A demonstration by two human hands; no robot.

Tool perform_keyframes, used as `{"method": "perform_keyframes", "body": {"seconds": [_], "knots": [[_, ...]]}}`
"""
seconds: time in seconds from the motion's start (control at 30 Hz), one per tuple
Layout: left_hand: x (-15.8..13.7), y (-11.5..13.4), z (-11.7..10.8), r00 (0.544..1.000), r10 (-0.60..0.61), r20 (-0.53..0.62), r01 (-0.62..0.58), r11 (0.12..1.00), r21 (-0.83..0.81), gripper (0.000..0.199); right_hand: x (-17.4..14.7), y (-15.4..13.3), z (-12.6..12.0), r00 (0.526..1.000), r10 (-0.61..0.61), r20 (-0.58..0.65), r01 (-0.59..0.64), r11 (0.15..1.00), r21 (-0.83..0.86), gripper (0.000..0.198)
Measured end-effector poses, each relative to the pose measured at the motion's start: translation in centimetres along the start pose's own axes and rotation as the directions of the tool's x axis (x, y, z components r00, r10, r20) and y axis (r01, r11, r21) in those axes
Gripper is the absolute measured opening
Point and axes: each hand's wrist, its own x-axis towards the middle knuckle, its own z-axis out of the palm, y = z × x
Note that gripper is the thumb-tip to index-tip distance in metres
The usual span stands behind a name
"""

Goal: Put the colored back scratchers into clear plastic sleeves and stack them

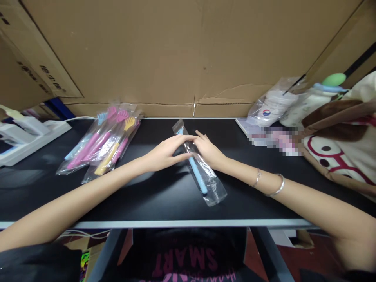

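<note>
A light-blue back scratcher (197, 176) in a clear plastic sleeve (216, 192) slants across the middle of the black desk, its clawed head pointing away from me. My left hand (169, 152) reaches in from the left, fingers stretched toward the sleeve, thumb apart and near the handle. From the right, my right hand (210, 150) lies against the sleeve with fingers extended and spread. The fingertips of both hands meet over the upper handle and partly hide it; the right thumb is hard to make out. Neither hand visibly grips the scratcher.
Several bagged back scratchers (101, 145) in pink, yellow and blue lie to the left, beside a white power strip (35, 141). At right stand a bagged cup (273, 105), a green-topped bottle (311, 102) and a cartoon-printed bag (340, 145). Cardboard (141, 51) walls the back.
</note>
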Motion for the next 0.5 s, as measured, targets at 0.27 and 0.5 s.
{"method": "perform_keyframes", "body": {"seconds": [0.27,0.5], "knots": [[0.6,-0.4,1.5,0.981,0.085,0.176,-0.113,0.982,0.154,0.049,-1.9,0.7,-2.9,0.993,0.005,0.118,0.016,0.984,-0.177,0.045],[1.5,0.5,1.8,0.968,0.131,0.216,-0.171,0.969,0.177,0.045,-2.8,3.2,-7.8,0.974,0.188,0.124,-0.167,0.973,-0.161,0.029]]}}
